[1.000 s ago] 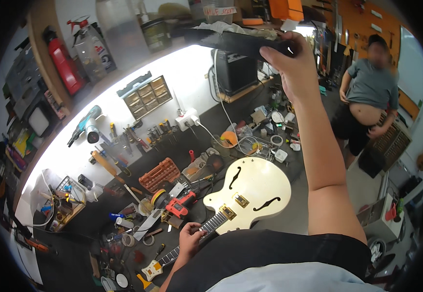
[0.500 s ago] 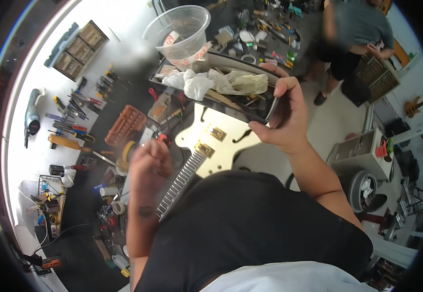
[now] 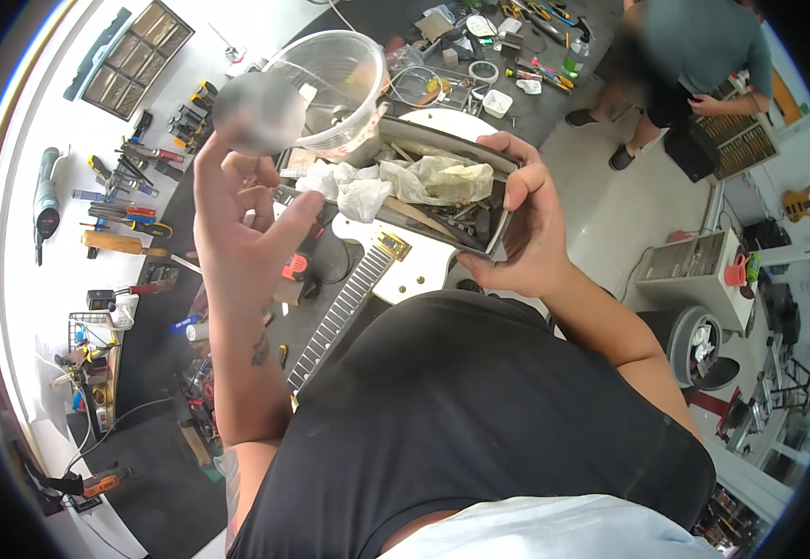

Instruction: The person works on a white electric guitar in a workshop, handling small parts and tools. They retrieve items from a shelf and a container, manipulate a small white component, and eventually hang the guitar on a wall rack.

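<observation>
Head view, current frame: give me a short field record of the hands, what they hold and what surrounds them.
right hand: grips the right end of a dark open box
left hand: at the box's left end; contact unclear
box contents: crumpled pale material, thin strips
near left hand: clear plastic tub
beneath box: cream guitar, partly hidden
upper right: another person, standing

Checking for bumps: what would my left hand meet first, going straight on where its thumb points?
Your left hand would probably meet the dark open box first, near its left end; depth and contact are unclear.
</observation>
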The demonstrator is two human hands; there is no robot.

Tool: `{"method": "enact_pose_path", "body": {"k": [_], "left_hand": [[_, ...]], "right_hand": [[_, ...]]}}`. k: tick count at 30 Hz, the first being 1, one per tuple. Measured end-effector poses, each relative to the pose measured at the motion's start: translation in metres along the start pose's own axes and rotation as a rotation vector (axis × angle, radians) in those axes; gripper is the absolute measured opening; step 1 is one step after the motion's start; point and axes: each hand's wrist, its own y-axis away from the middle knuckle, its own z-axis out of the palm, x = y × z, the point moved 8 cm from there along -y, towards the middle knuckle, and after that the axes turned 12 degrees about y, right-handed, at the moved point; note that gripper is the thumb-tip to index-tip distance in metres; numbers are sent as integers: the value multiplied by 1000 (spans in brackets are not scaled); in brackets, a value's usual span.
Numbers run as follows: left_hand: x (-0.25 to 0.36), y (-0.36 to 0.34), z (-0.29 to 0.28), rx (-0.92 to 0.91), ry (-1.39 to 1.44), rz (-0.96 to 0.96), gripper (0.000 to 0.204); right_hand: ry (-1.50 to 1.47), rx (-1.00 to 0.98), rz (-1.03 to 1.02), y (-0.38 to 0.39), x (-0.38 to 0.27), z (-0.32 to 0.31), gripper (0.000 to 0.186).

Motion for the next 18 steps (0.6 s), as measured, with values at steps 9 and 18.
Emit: {"method": "enact_pose_path", "body": {"k": [9,18], "left_hand": [[21,0,-14,0,-317,295,48],[36,-3,-71,424,-178,208,26]], "right_hand": [[64,-41,-81,-7,-2,13,69],[120,-79,-133,-12,-1,33,66]]}}
